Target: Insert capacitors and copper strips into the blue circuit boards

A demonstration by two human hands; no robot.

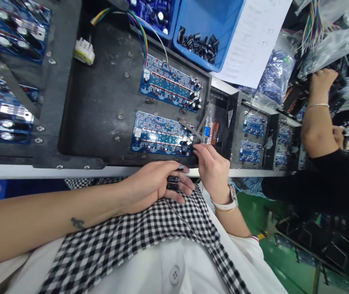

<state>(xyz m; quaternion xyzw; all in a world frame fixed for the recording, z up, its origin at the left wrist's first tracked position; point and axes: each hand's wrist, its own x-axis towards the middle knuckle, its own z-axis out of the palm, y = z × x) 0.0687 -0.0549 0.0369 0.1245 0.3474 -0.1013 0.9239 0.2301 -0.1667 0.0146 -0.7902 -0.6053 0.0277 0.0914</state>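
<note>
Black rectangular tray [101, 98] held blue rectangular circuit board [162, 132] near front edge. Left hand [156, 179] lay before tray, fingers half-curled; right hand [213, 167] pinched fingertips at board's right end, any gripped part indiscernible. Three small black cylindrical capacitors [173, 179] sat grasped between left fingers. Step seemed component placement; next move called for steady alignment.

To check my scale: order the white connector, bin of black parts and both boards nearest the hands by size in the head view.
1. Bin of black parts, partly out of frame
2. Upper board and lower board: too alike to rank
3. White connector
</note>
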